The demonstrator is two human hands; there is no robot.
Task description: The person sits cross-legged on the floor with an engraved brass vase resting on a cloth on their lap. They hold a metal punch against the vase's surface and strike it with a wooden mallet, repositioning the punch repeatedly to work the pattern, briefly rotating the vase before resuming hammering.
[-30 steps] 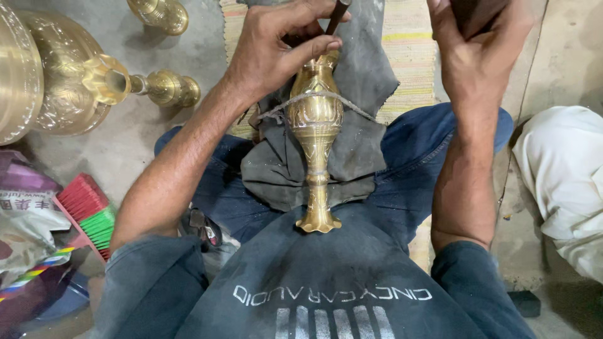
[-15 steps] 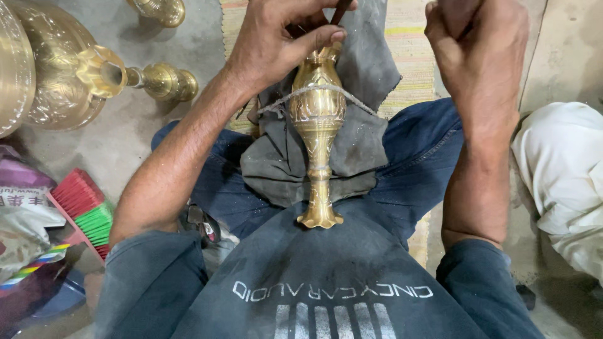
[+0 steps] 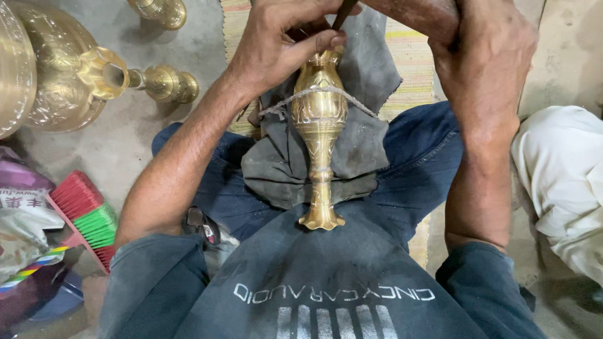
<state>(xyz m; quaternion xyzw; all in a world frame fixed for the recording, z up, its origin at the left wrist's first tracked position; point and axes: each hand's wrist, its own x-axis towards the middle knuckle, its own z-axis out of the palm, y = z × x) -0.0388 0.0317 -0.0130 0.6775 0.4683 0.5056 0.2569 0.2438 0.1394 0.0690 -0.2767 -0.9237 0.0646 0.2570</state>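
- The brass vase (image 3: 319,135) lies along the person's lap, its flared foot (image 3: 321,218) butted against the belly and its neck pointing away, which looks meant to brace it.
- A grey cloth (image 3: 367,81) sits under it across the blue jeans (image 3: 418,157), probably padding the metal from the legs.
- A cord (image 3: 317,93) runs over the vase's bulb and off to both sides, seemingly pinning it down.
- The left hand (image 3: 282,47) has its fingers (image 3: 317,43) curled over the vase's mouth, pinching a thin dark tool (image 3: 344,9) there.
- The right hand (image 3: 487,53) is clenched on a dark reddish-brown handle (image 3: 418,12); what that handle belongs to I cannot tell.
- On the floor to the left lie a large brass vessel (image 3: 59,69), smaller brass pieces (image 3: 164,83) and a red-and-green brush (image 3: 88,216).
- White cloth (image 3: 559,169) lies at the right.
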